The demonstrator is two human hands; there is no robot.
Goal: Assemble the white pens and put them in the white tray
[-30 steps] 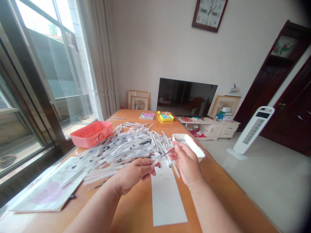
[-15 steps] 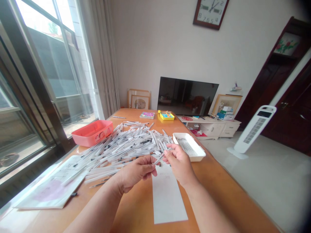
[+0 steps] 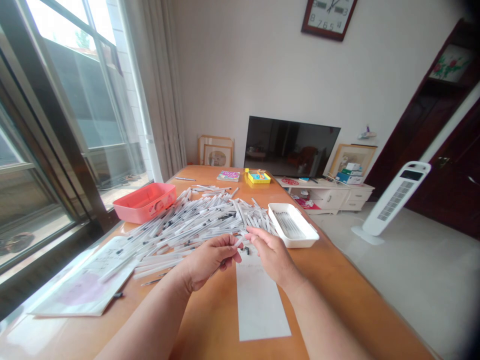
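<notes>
My left hand point(image 3: 215, 257) is closed around a slim pen with a translucent whitish barrel point(image 3: 239, 241). A thin dark end shows below its palm. The fingertips of my right hand point(image 3: 270, 252) pinch the far end of the same pen, so both hands meet over the top of a white paper sheet point(image 3: 262, 305). Small black pen caps point(image 3: 246, 250) lie between the hands on the paper. Just beyond, a large heap of similar pens point(image 3: 202, 215) covers the table. A white tray point(image 3: 311, 235) with several thin pens or refills stands right of my right hand.
A red plastic box point(image 3: 129, 212) stands left of the heap, and a notebook point(image 3: 75, 295) lies at the near left, partly under pens. Farther back are a booklet point(image 3: 228, 176) and a yellow box point(image 3: 258, 177). The wooden table's point(image 3: 337, 285) right edge drops to the floor.
My right hand has shifted left, closer to my left hand, along the pen. The black caps beneath are more exposed now. The camera view has moved slightly.
</notes>
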